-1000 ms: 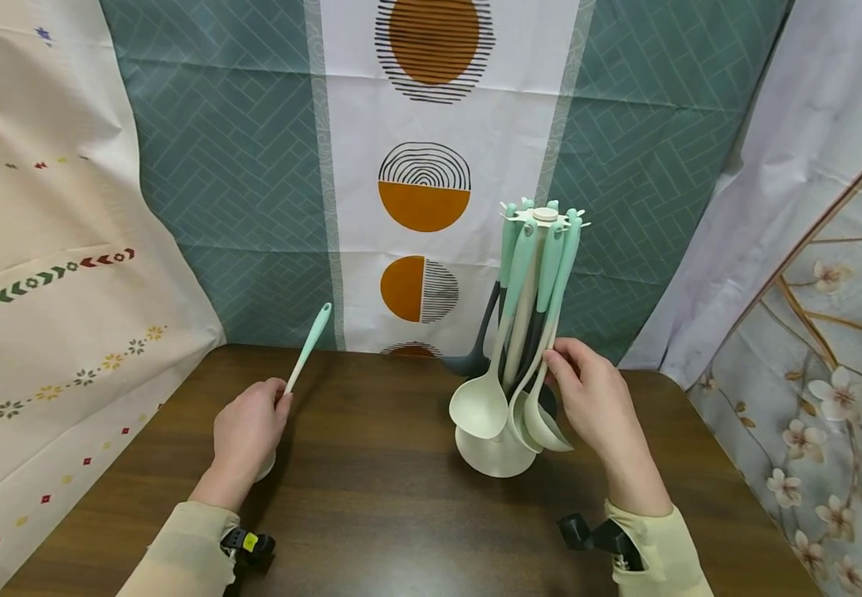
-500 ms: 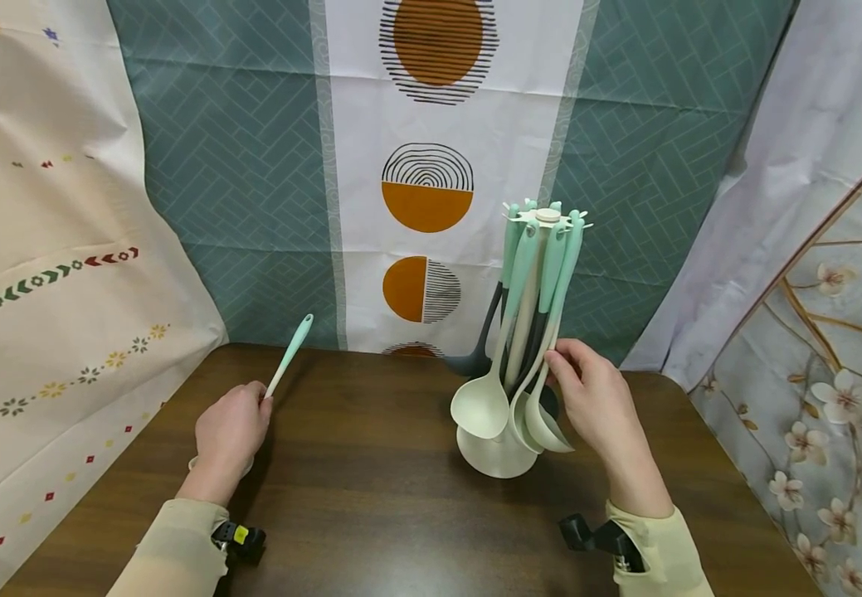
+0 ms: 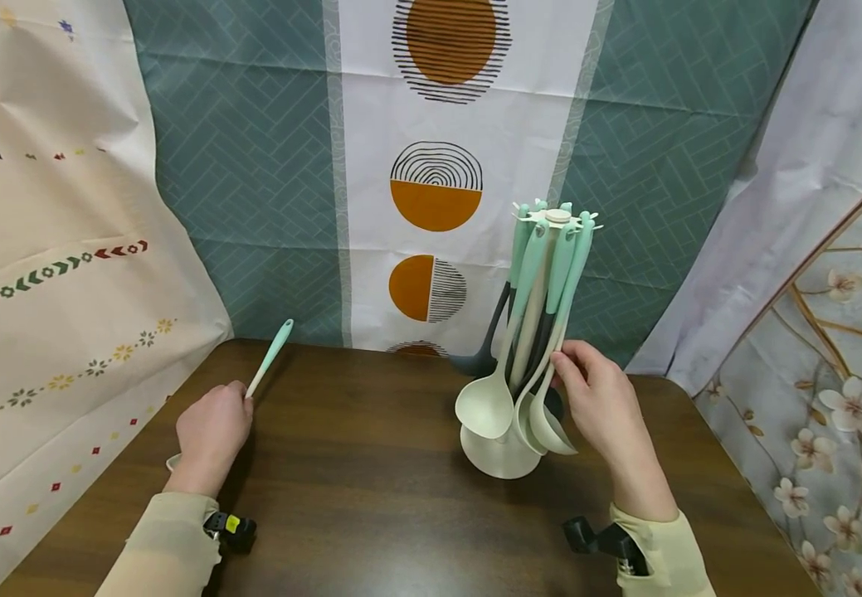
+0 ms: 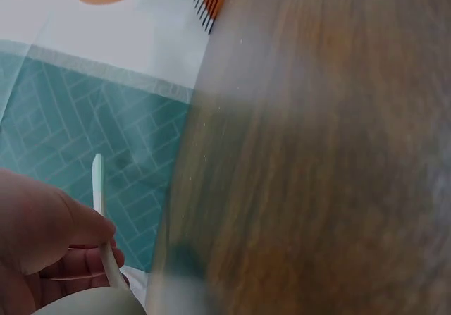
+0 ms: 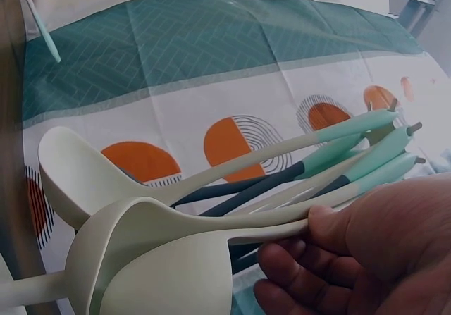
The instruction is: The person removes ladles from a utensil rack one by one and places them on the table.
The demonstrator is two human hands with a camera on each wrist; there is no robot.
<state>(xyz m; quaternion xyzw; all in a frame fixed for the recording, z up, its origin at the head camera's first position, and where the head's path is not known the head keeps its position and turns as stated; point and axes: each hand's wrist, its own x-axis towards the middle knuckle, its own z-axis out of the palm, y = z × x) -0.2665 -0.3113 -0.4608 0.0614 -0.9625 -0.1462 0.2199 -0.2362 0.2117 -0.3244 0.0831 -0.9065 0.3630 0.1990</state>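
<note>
My left hand (image 3: 214, 424) grips a cream utensil with a mint handle (image 3: 270, 358), held at the left over the table. Its rounded cream head (image 4: 91, 302) shows at the bottom of the left wrist view; whether it is a spoon or a ladle I cannot tell. My right hand (image 3: 604, 406) pinches the cream shaft of a ladle (image 3: 550, 429) hanging on the utensil stand (image 3: 501, 458). Beside that hang another cream ladle (image 3: 484, 408) and several dark-headed utensils, one of them a dark ladle (image 3: 475, 363). Their mint handles hook onto the stand's top ring (image 3: 556, 217).
The brown wooden table (image 3: 371, 514) runs back to a patterned curtain (image 3: 266, 182). A cream cloth (image 3: 65, 290) borders the left side, and a floral cloth (image 3: 834, 431) the right. Black wrist cameras are strapped to both forearms.
My left hand has moved left with the mint-handled utensil, whose handle now stands lower. My right hand stays at the ladle on the stand. The head view has shifted slightly.
</note>
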